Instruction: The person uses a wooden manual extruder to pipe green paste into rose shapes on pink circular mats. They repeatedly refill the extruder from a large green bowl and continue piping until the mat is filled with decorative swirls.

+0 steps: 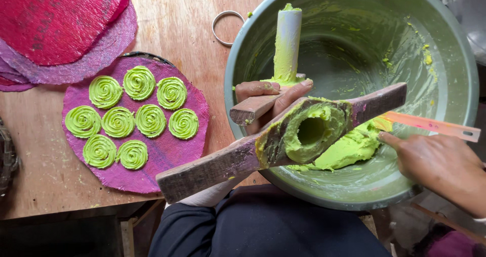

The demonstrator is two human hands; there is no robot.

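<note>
The left hand [268, 97] has its grip closed round the wooden press [283, 138], propping it across the bowl [455, 54] with the bore tilted up so it can take dough. Just right of it, the right hand [440, 166] pinches a flat orange scraper [430, 126] over the green dough [349, 148]; piped spirals [134, 117] sit on a purple mat left, on the surface.
</note>
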